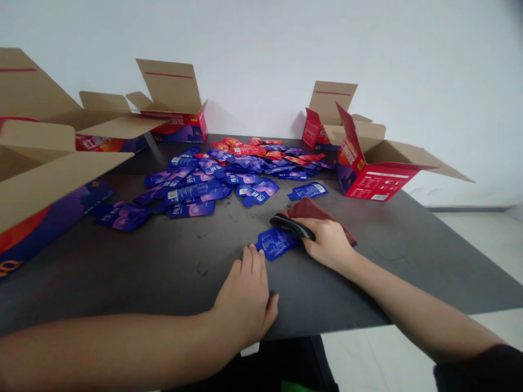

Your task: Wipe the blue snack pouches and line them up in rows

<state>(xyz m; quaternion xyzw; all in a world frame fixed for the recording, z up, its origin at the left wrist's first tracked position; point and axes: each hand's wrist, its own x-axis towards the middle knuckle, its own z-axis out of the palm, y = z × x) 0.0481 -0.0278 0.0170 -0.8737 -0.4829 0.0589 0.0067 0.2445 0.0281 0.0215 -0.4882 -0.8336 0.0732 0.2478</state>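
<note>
My right hand grips a folded brown cloth with a dark grey-edged fold. The cloth lies over the right end of a blue pouch flat on the table. At the pouch's left end, the fingertips of my left hand rest on or right against its corner. The fingers of that hand are stretched out side by side, thumb apart, palm down. Just beyond the cloth lies a single blue pouch. Part of the nearer pouch is hidden under the cloth and my right hand.
A heap of blue pouches and red pouches spreads across the back of the dark table. Open cartons stand at the left, back left, back right and right. Their flaps stick out. A white wall is behind.
</note>
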